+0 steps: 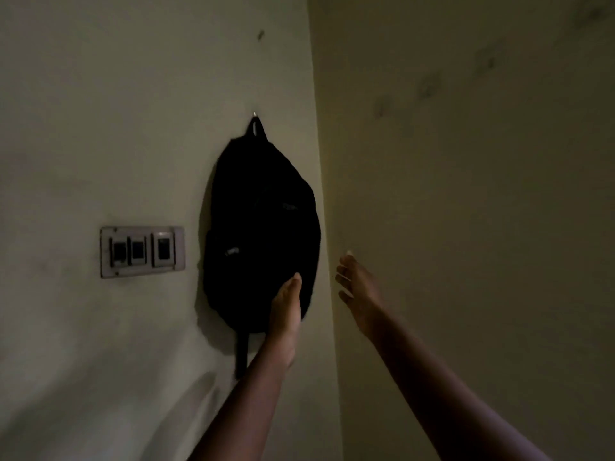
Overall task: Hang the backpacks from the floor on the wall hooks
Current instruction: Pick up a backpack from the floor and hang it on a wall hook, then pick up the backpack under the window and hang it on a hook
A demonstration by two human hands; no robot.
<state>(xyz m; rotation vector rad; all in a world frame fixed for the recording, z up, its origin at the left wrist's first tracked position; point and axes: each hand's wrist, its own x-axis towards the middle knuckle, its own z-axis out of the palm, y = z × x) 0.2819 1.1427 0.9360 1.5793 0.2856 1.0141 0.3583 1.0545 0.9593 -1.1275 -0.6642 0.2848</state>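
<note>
A black backpack (259, 224) hangs by its top loop from a small metal wall hook (254, 114) close to the room corner. One strap dangles below its bottom. My left hand (286, 311) rests flat against the lower right of the backpack, fingers straight, gripping nothing. My right hand (354, 287) is raised just right of the backpack, in front of the corner wall, fingers apart and holding nothing.
A switch panel (142, 251) with three switches sits on the wall left of the backpack. The corner edge (321, 161) runs down right of the backpack, with the side wall (466, 194) beyond. The room is dim.
</note>
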